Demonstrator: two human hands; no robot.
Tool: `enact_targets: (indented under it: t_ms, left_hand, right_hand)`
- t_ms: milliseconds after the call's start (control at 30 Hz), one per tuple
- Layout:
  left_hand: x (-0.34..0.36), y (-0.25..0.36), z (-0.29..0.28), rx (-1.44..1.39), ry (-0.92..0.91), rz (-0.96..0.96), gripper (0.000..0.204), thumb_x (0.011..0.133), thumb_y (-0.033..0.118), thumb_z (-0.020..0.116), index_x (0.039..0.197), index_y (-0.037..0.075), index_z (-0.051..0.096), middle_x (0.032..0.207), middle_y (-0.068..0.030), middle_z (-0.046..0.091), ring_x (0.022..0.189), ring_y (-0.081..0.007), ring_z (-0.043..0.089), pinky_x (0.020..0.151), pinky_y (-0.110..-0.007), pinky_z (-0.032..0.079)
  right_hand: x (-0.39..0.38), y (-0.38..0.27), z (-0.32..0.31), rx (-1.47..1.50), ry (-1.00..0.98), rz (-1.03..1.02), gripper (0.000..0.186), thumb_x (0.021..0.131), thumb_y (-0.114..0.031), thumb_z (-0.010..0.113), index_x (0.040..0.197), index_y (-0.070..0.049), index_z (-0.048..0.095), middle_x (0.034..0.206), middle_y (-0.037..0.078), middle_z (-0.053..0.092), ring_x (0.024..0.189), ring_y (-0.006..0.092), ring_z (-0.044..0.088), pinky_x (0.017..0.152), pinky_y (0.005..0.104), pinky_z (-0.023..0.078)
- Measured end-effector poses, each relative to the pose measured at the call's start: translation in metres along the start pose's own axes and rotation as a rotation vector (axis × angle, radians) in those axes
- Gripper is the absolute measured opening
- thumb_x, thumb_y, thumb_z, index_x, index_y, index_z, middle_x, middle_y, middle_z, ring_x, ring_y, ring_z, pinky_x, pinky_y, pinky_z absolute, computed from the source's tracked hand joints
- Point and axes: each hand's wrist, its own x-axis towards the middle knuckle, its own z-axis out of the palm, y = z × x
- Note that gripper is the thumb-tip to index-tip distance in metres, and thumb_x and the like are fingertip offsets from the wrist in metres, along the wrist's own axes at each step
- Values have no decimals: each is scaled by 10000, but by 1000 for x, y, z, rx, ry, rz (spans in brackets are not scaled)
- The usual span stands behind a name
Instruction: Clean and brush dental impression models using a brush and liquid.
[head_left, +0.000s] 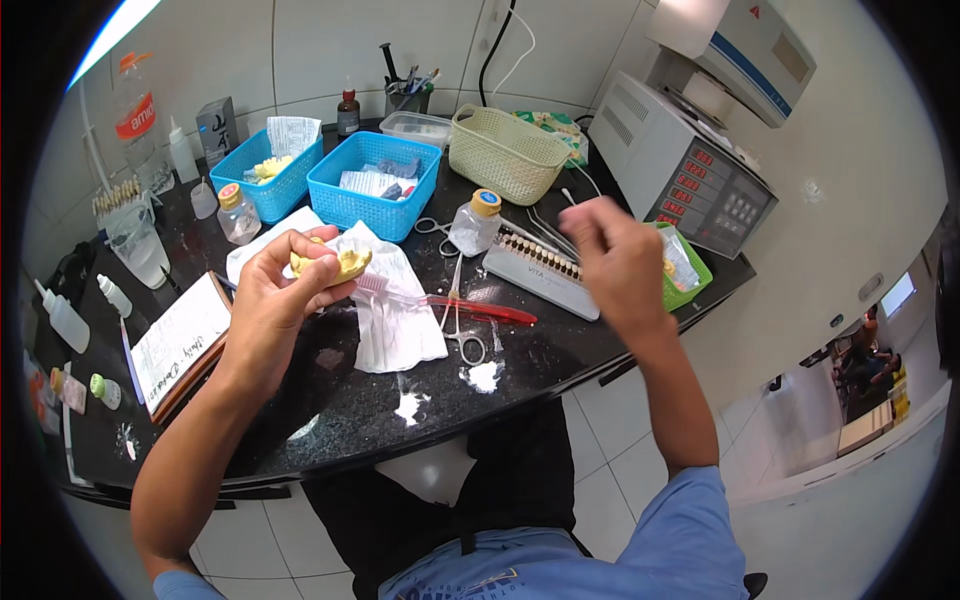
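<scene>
My left hand grips a yellow dental cast between thumb and fingers, above a white tissue. Raised over the right side of the counter, my right hand has its fingers curled in and is somewhat blurred. Whatever it may hold is hidden. Beneath it lies a grey tooth shade guide with a row of tooth-coloured tabs. A toothbrush with a red handle rests with its pink bristles on the tissue, touching metal scissor-handled forceps.
Two blue baskets, a pale green basket and a capped jar stand toward the back. White powder lies near the front edge. A notebook and several bottles are at left. A machine stands right, beside a green basket.
</scene>
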Motion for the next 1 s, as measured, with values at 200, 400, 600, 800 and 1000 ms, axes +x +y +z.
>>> enact_targets:
  t_ms: [200,400,600,800,1000]
  left_hand:
    - [-2,2,8,-33,7,-29,154,917,131,690,893,34,574,1357,-175,471,1025,-240,674,892,-310,588]
    - [-8,5,14,39,-25,-32,187,909,167,697,905,62,541,1375,-156,469,1124,-262,643,961,-357,552]
    - [-10,5,16,116,-120,2,185,914,169,683,909,56,537,1363,-152,493,1105,-240,649,901,-334,576]
    - [-7,5,18,-1,-176,32,190,974,190,616,951,10,560,1344,-181,500,1103,-240,629,917,-365,575]
    - [-9,8,13,-154,-269,-49,244,973,255,598,1070,32,578,1403,-173,464,1159,-217,607,971,-370,549]
  right_hand:
    - [0,43,-21,-31,188,57,145,940,-134,630,882,-5,661,644,86,645,544,181,622,531,336,477]
    - [-16,-6,-1,185,60,6,132,911,-105,655,829,-5,682,696,94,666,563,202,634,543,325,497]
    - [-11,-61,26,217,-217,-308,200,859,-201,738,996,-61,698,880,77,666,634,187,654,566,309,515]
    - [-7,-65,58,391,-198,-387,229,852,-163,722,1039,-60,638,1036,116,630,815,286,675,668,371,551]
    - [-10,-67,65,518,-173,-315,151,869,-144,722,958,-34,671,919,103,670,735,239,685,622,327,551]
